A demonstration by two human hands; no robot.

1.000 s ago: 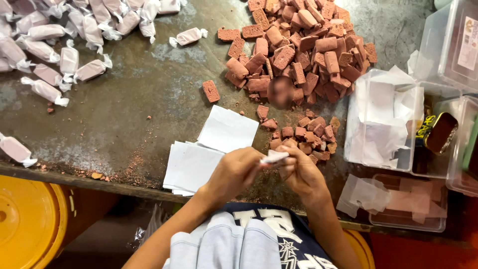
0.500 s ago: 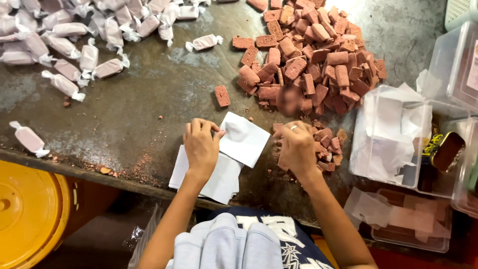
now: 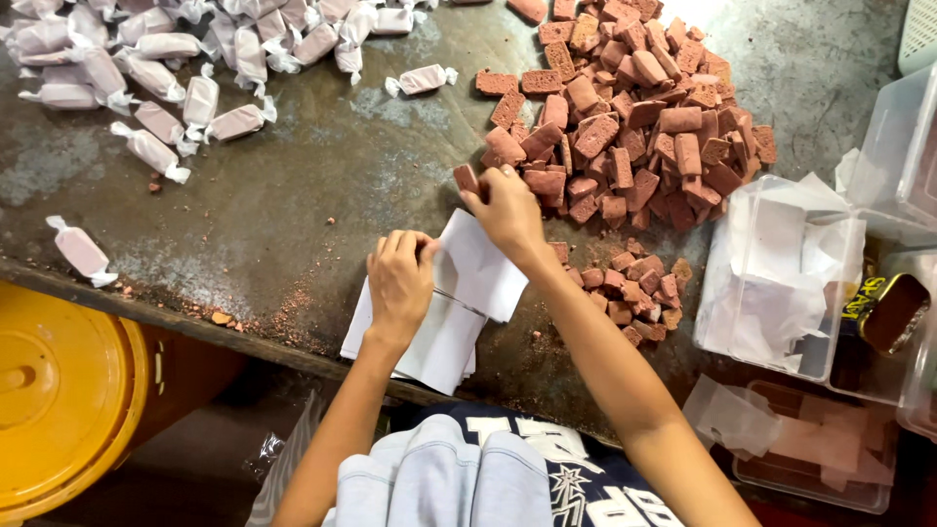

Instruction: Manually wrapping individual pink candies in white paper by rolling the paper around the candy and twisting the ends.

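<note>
wrapped pieces (image 3: 176,73), twisted shut in white paper, are heaped at the far left of the worn table (image 3: 293,195), with one lying alone near the front edge. a large pile of bare reddish-brown blocks (image 3: 634,107) is left unwrapped, so by judgement much remains. one block (image 3: 467,179) is pinched in the fingertips of the right hand (image 3: 508,210) at the pile's near edge. the left hand (image 3: 398,283) is closed on the top sheet of the white wrapper stack (image 3: 439,312); the hands are held apart.
</note>
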